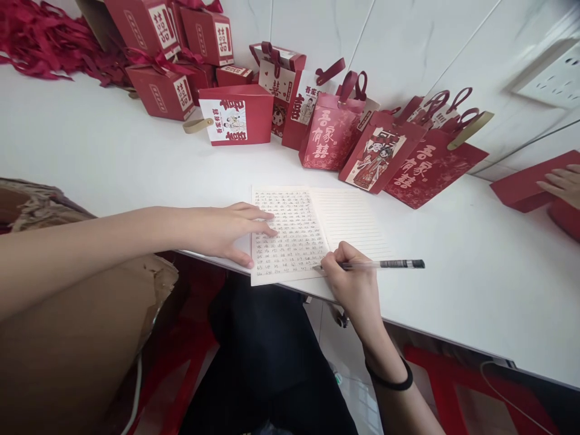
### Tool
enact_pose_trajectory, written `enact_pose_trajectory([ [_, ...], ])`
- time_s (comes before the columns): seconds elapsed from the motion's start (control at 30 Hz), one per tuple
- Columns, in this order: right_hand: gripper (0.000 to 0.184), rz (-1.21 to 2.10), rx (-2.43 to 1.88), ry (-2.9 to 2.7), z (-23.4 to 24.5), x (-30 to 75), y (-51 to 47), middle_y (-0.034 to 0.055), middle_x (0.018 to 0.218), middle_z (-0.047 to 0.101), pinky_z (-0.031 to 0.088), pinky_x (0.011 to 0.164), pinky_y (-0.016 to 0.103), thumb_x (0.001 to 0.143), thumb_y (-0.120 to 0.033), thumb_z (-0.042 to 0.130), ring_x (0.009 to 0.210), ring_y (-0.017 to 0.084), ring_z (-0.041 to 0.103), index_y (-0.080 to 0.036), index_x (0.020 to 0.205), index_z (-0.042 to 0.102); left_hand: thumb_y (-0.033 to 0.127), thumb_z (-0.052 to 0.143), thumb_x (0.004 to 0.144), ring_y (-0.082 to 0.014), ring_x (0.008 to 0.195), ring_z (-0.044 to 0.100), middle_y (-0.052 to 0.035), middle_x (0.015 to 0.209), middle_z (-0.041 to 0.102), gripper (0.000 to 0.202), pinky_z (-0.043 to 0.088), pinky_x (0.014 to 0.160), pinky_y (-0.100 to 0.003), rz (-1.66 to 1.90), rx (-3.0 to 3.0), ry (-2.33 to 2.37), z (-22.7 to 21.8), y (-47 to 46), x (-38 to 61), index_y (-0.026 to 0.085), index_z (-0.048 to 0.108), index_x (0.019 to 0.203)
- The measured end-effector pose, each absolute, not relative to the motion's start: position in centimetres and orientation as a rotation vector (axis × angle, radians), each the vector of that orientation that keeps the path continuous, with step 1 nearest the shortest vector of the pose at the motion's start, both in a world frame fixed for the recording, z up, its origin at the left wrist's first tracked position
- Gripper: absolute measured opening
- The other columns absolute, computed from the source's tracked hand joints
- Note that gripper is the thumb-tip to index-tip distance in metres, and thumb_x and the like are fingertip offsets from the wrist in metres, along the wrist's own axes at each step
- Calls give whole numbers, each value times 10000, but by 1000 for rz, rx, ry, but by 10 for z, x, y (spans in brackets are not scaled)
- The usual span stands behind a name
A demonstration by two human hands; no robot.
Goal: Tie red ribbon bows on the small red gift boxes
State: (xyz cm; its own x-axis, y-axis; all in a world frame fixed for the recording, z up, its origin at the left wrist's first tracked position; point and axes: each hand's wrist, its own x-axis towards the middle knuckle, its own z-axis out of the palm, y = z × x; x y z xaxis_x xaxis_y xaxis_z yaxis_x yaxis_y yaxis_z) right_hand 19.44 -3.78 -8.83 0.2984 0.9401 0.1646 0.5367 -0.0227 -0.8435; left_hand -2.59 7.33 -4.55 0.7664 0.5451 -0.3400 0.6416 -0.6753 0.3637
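An open notebook (353, 208) lies at the front edge of the white table. Rows of small handwritten marks fill its left page, while the visible right page has only ruled lines. My left hand (229, 229) rests on the left page's outer side, fingers spread and holding nothing. Between the fingers of my right hand (356, 278) is a pen (392, 264) with a clear barrel and a dark end. Its tip meets the lower right of the written page. A black band circles my right wrist.
Red gift boxes (165, 90) and gift bags (333, 133) stand along the wall, near a heap of red ribbon (49, 42). A torn cardboard box (77, 338) is at the left. Another person's hand (564, 184) touches a red box at the right. Red stools (453, 386) stand below.
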Motion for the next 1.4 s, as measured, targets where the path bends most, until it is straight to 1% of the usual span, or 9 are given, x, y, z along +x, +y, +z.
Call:
enact_pose_trajectory([
  [0.27,317,604,-1602,-1169,-90,196,-38,-73,518,256,244,448,198,742,-249,500,491,81,257,-213,563,240,388,693,698,-279,1384,248,-40,1488,342,620,245,1101,-384,-253,2494,881,-45,73,-27,294,518,1286],
  [0.43,400,819,-1408,-823,-94,200,-39,-85,502,310,242,381,180,800,-486,556,414,71,279,-217,623,318,340,729,680,-283,1369,288,-89,1475,358,655,266,1102,-393,-251,2483,891,-36,66,-29,252,522,1295],
  [0.53,365,809,-1458,-1042,-101,205,-28,-56,546,420,293,363,191,791,-550,553,395,81,345,-205,715,463,379,733,678,-293,1365,294,-118,1472,356,695,288,1096,-406,-252,2499,869,-35,63,-32,234,501,1318],
  [0.63,227,468,-1438,-1493,-101,219,-7,35,774,573,476,539,264,822,-432,536,629,165,564,-212,857,578,458,719,672,-315,1372,279,-124,1476,346,721,293,1094,-437,-226,2496,866,-38,64,-36,239,497,1322],
  [0.7,201,287,-1377,-1804,-94,233,9,77,942,593,515,712,331,853,-296,464,838,211,602,-226,982,602,509,714,656,-327,1366,289,-128,1469,356,761,297,1093,-449,-179,2487,856,-39,64,-38,231,490,1328],
  [0.87,506,331,-1328,-2240,-72,259,46,113,1179,571,469,918,428,821,-98,364,1067,233,565,-202,1310,447,500,708,648,-290,1287,421,-101,1384,476,787,340,1081,-395,-52,2406,878,-37,67,-40,218,455,1338],
  [1.03,261,425,-1328,-1988,-86,252,78,101,1081,618,511,834,390,903,-279,376,919,217,618,-189,1031,585,314,570,754,-238,1187,524,-116,1289,538,512,395,1034,-362,413,2356,1427,-33,109,-55,161,501,1237],
  [1.23,190,446,-1287,-1896,-108,247,88,80,885,620,507,784,338,870,-227,413,823,196,616,-182,827,592,207,584,705,-306,1254,442,-195,1234,539,536,372,1034,-406,817,2158,2136,-17,193,-74,58,473,1208],
  [1.4,169,416,-1291,-1881,-106,247,85,81,900,604,507,766,297,876,-170,422,818,174,614,-165,841,588,236,560,749,-263,850,658,-87,801,689,108,515,733,-328,783,2020,2243,-17,225,-71,156,599,810],
])
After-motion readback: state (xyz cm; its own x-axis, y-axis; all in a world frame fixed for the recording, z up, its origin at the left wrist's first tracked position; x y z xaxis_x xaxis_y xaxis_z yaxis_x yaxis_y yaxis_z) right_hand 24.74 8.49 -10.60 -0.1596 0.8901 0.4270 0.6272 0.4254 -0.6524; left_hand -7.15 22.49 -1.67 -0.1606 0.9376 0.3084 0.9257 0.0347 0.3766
